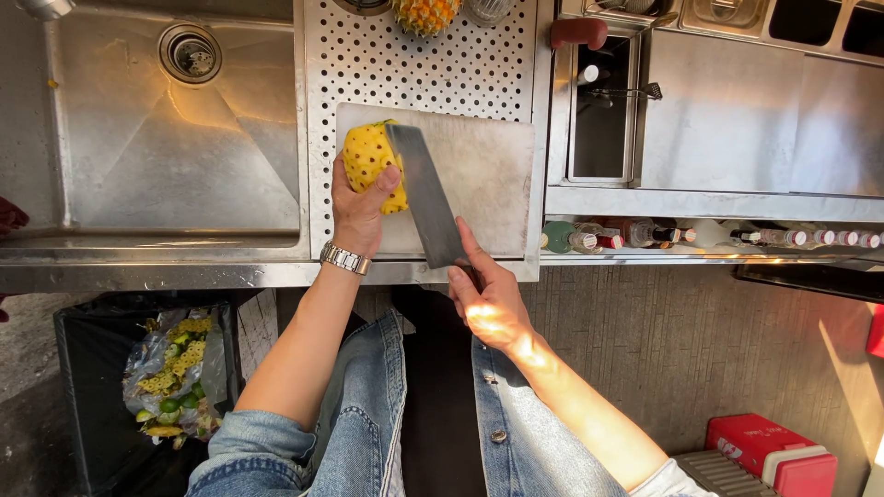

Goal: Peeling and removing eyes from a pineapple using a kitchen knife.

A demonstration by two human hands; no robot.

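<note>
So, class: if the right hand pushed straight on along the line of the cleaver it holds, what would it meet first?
Probably the peeled yellow pineapple, steadied by the left hand on the white cutting board; the right hand points its broad steel cleaver there.

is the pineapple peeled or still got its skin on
Peeled: the pineapple shows bare yellow flesh all round, held on the board by the left hand.

A peeled pineapple [370,161], bright yellow and pitted with small brown eyes, stands on the near left part of a pale cutting board [483,175]. A broad steel cleaver [425,195] rests its blade against the fruit's right side, slanting from the top of the pineapple down toward the board's near edge, its flat face turned upward.
</note>
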